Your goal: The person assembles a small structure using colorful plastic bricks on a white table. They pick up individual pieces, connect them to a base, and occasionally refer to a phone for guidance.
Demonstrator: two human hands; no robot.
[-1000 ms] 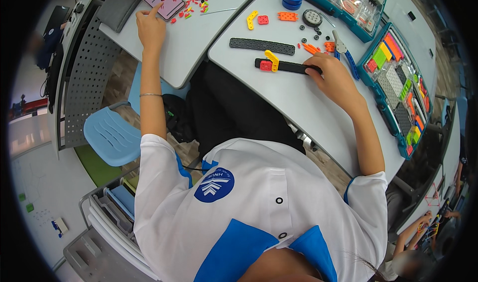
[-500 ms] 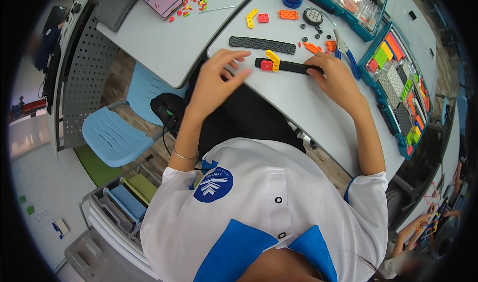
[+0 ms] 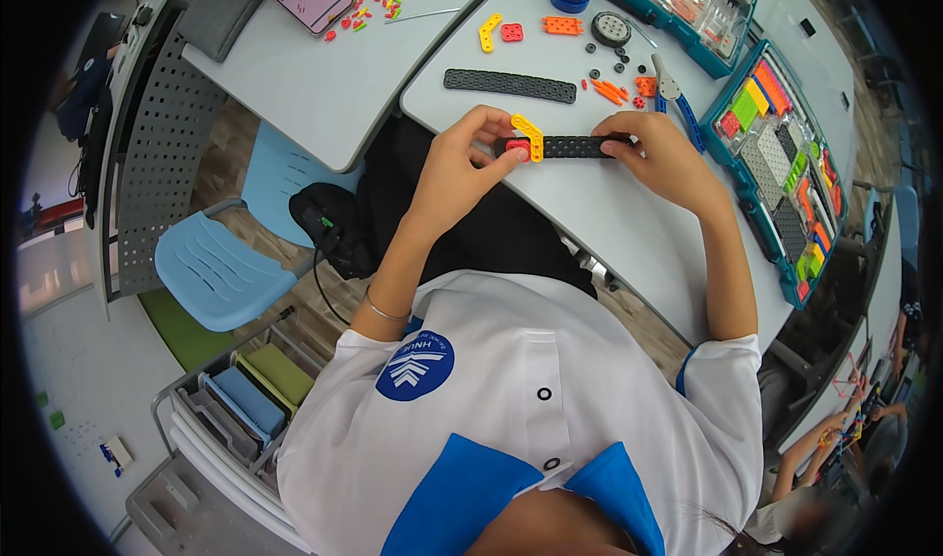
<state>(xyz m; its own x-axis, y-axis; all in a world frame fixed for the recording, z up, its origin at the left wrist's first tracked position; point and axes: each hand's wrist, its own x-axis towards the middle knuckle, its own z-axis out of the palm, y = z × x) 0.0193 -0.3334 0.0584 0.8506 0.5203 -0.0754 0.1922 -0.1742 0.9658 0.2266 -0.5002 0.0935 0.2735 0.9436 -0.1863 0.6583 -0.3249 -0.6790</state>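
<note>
Left hand (image 3: 460, 170) pinching red square plastic piece (image 3: 514, 146), right hand (image 3: 665, 156) gripping black perforated plastic beam (image 3: 580, 147); uneven twisting could pop yellow angled plastic bar (image 3: 535, 140) loose.

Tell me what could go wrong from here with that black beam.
The left hand grips the end carrying the red square plate and yellow angled bracket, so pressure there might twist or loosen them.
That end of the black perforated beam is near the table edge; if released, it could drop.
The right hand is close to the blue-handled pliers and might knock them.
</note>
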